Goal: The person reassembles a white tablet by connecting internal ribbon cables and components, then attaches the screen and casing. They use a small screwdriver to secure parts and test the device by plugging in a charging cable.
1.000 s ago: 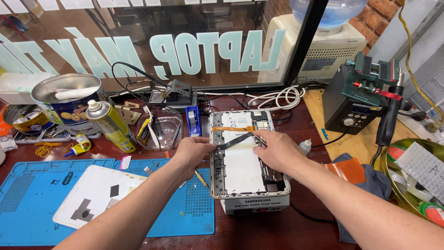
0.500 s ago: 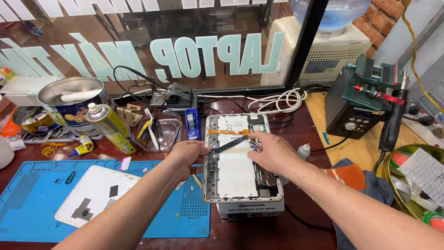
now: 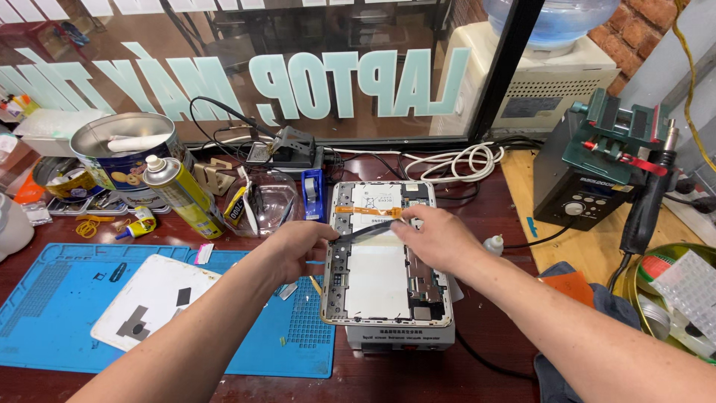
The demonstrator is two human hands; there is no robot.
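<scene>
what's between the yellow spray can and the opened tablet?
In the head view, between the yellow spray can and the opened tablet stand a clear plastic container and a blue tape dispenser; the left hand reaches across in front.

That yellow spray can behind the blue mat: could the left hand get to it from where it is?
Probably yes: the yellow spray can stands upright left of the left hand, with nothing between them.

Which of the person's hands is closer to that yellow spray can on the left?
Left. The left hand sits by the opened tablet's left edge, nearer the yellow spray can; the right hand rests over the tablet, farther away.
</scene>
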